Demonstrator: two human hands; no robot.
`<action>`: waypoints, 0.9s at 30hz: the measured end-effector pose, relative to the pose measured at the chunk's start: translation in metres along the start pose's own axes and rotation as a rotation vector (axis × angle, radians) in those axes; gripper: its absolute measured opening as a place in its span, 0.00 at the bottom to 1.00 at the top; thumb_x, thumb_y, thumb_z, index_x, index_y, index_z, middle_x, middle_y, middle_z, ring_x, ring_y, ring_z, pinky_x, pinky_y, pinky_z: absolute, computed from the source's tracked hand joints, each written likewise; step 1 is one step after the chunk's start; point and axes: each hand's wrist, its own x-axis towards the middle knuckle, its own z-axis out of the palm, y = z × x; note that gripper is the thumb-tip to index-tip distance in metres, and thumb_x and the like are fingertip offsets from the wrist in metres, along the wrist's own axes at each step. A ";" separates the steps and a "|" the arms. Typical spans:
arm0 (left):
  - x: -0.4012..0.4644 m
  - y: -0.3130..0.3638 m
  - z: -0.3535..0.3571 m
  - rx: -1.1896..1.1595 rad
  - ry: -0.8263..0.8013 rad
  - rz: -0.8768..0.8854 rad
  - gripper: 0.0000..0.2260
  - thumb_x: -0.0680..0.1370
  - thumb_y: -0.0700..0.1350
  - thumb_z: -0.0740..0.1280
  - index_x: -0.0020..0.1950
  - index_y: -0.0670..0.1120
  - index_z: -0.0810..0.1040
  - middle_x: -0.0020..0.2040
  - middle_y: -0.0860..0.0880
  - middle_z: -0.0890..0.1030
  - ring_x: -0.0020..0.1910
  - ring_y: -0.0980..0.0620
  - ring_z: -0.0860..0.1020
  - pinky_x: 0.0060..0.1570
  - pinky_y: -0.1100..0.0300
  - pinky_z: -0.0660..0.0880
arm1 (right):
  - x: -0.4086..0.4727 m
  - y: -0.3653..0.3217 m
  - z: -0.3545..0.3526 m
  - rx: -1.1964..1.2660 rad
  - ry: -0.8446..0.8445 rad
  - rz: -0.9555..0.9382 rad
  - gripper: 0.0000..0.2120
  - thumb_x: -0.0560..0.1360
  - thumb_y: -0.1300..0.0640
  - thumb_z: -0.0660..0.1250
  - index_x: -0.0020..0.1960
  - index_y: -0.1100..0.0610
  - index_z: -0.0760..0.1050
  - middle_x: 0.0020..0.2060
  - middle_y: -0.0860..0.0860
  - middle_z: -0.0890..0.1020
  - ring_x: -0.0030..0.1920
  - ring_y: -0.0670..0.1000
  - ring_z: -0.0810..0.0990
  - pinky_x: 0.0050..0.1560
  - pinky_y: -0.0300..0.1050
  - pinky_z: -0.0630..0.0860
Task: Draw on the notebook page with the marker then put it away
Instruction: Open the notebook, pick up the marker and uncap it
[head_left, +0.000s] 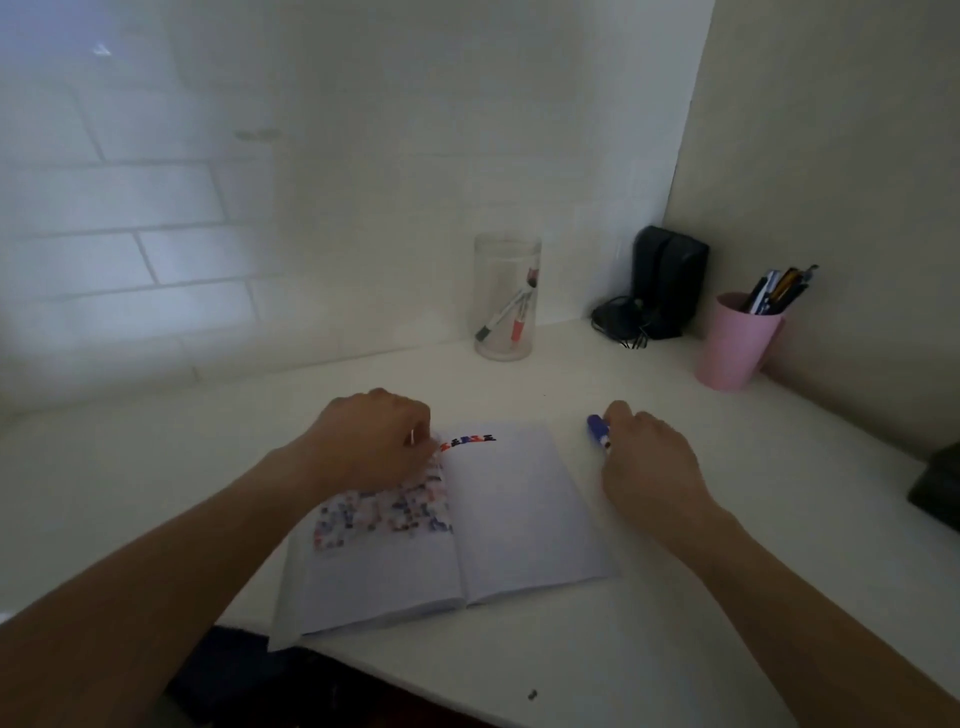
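An open notebook (509, 519) lies flat on the white desk (675, 623). Its left page carries faint red and blue marks, and a short row of red, blue and black marks runs along the top of the right page. My left hand (374, 441) rests on the upper part of the left page with its fingers curled. My right hand (649, 457) is just right of the notebook, its fingers closed around a blue marker (596, 427) whose capped end sticks out toward the wall. A clear jar (506, 296) at the back holds two markers.
A pink cup (732, 345) of pens stands at the back right beside a black speaker (667, 283) with a tangled cable. A dark object (937, 491) sits at the right edge. The tiled wall is close behind, and the desk's front edge runs below the notebook.
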 end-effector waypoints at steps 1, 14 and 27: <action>0.008 -0.003 0.003 -0.047 0.029 -0.013 0.12 0.80 0.57 0.62 0.55 0.53 0.79 0.51 0.55 0.85 0.49 0.51 0.79 0.45 0.56 0.72 | 0.006 -0.006 -0.003 0.061 0.043 -0.024 0.10 0.78 0.63 0.61 0.59 0.60 0.71 0.50 0.58 0.81 0.45 0.59 0.80 0.42 0.49 0.71; 0.072 -0.045 0.051 -0.571 0.432 0.129 0.12 0.85 0.41 0.57 0.62 0.52 0.77 0.50 0.55 0.83 0.43 0.56 0.81 0.46 0.57 0.79 | 0.053 -0.076 0.039 0.714 0.230 -0.308 0.10 0.76 0.60 0.71 0.56 0.49 0.81 0.42 0.41 0.82 0.41 0.40 0.81 0.41 0.29 0.75; 0.060 -0.039 0.042 -0.470 0.390 0.320 0.07 0.81 0.53 0.64 0.57 0.54 0.75 0.48 0.58 0.77 0.41 0.57 0.79 0.43 0.58 0.79 | 0.047 -0.078 0.027 1.517 0.075 0.053 0.12 0.66 0.63 0.78 0.49 0.54 0.87 0.44 0.49 0.90 0.43 0.46 0.88 0.46 0.34 0.82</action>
